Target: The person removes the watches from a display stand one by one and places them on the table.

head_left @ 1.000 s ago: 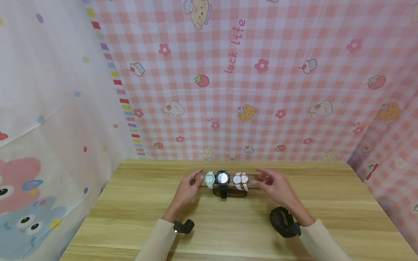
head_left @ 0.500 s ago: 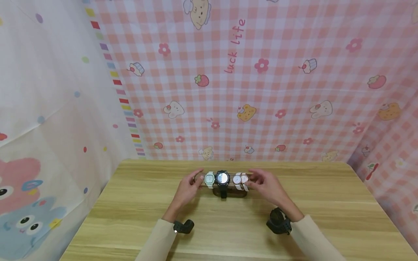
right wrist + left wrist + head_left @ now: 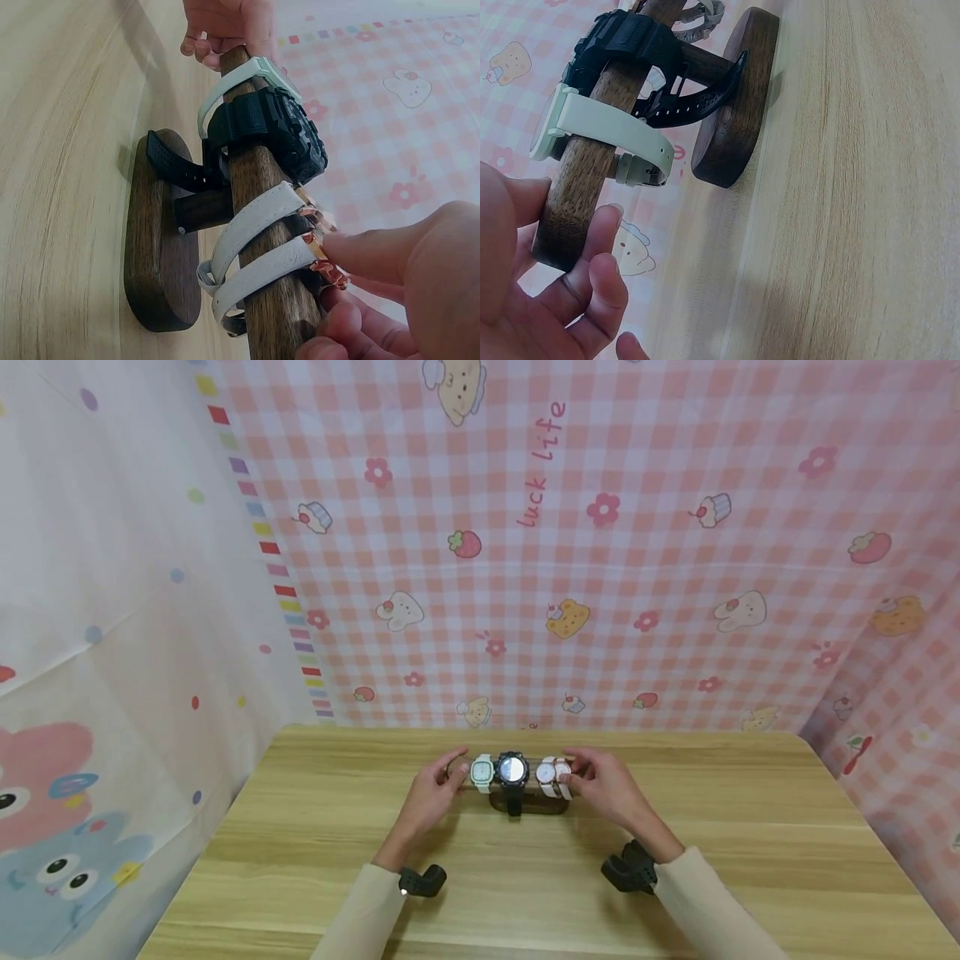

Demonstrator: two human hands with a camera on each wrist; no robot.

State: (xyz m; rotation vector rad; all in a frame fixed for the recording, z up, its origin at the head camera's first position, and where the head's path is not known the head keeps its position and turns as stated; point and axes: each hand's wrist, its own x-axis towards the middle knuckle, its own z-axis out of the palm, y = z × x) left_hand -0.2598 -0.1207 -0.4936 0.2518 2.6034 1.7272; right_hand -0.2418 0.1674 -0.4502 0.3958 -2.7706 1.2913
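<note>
A dark wooden T-bar watch stand (image 3: 574,202) stands on the table. Its left end is held between the thumb and fingers of my left hand (image 3: 433,791). From left to right the bar carries a pale green watch (image 3: 482,772), a chunky black watch (image 3: 512,769), and two white-strapped watches with rose-gold cases. My right hand (image 3: 611,787) pinches the case of the outermost white-strapped watch (image 3: 266,274), thumb on the case and fingers curled below. The inner white-strapped watch (image 3: 255,217) sits right beside it. The black watch's strap hangs unbuckled toward the stand's base (image 3: 161,247).
The wooden table (image 3: 300,860) extends around the stand. Behind it hangs a pink checked cloth (image 3: 637,568), with a white patterned cloth (image 3: 135,635) on the left. Black wrist devices (image 3: 423,881) are worn at both sleeves.
My right hand has moved left along the bar, from near its right end to the outermost white-strapped watch. My left hand and the stand have stayed put.
</note>
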